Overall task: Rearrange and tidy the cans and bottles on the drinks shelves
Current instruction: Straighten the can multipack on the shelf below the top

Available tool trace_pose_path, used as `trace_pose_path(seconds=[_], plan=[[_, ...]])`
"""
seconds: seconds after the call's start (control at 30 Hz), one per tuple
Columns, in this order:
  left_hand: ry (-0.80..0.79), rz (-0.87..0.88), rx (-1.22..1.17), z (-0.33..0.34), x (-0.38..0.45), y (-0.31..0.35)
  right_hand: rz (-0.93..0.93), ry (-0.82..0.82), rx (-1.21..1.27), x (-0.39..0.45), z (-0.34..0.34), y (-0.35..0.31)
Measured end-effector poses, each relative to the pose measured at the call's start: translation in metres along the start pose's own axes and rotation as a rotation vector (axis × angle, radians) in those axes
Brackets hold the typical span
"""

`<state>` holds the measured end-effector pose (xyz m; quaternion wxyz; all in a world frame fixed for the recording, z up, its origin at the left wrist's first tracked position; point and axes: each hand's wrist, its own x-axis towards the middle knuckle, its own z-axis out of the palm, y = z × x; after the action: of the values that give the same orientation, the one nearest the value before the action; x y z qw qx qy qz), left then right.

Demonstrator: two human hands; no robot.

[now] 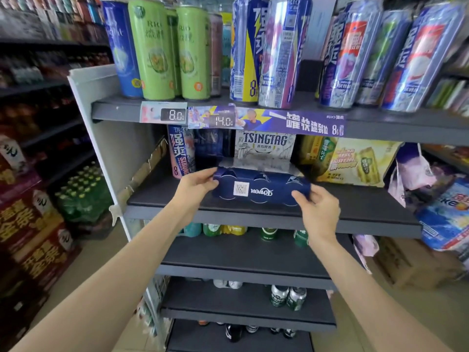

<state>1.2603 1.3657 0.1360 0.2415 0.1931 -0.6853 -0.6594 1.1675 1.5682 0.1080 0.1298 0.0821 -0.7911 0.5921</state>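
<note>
A dark blue cardboard multipack of cans [258, 188] lies lengthwise near the front of the second shelf [253, 214], its white logo upside down. My left hand [195, 185] grips its left end and my right hand [316, 207] grips its right end. Behind it stand a white Tsingtao pack [265, 148], a dark blue pack [210, 146] and a single pink-and-blue can [180, 151]. Tall green cans [152, 49] and blue-and-silver cans [281, 52] line the top shelf.
A yellow beer pack [352, 161] sits at the right of the second shelf. Lower shelves hold green cans [288, 295] and bottles. Red cartons [33, 224] and green bottle packs [81, 196] are stacked at left; bags and a cardboard box [411, 262] stand at right.
</note>
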Motion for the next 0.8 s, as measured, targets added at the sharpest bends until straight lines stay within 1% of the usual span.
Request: trace_pose_path(seconds=[0.07, 0.13, 0.2, 0.27, 0.33, 0.47, 0.6, 0.73, 0.8], plan=[[-0.034, -0.024, -0.112, 0.006, 0.005, 0.015, -0.017, 0.055, -0.042, 0.014, -0.011, -0.022], [-0.075, -0.087, -0.202, 0.01, 0.015, 0.027, 0.006, 0.064, 0.007, 0.03, -0.019, -0.041], [-0.08, -0.136, -0.263, 0.014, 0.028, 0.036, 0.053, 0.019, 0.116, 0.044, -0.02, -0.052], [-0.055, -0.142, -0.29, 0.017, 0.038, 0.044, 0.119, -0.032, 0.197, 0.054, -0.017, -0.055], [-0.028, -0.139, -0.319, 0.024, 0.044, 0.051, 0.187, -0.049, 0.274, 0.064, -0.011, -0.054], [0.004, -0.138, -0.33, 0.032, 0.055, 0.05, 0.221, -0.051, 0.363, 0.078, -0.004, -0.052], [-0.073, -0.134, -0.33, 0.023, 0.06, 0.048, 0.228, -0.024, 0.482, 0.083, -0.004, -0.058], [-0.082, -0.084, -0.278, 0.025, 0.065, 0.052, 0.29, -0.019, 0.73, 0.09, -0.001, -0.074], [-0.1, -0.048, -0.226, 0.029, 0.066, 0.047, 0.272, -0.035, 0.687, 0.094, 0.003, -0.074]])
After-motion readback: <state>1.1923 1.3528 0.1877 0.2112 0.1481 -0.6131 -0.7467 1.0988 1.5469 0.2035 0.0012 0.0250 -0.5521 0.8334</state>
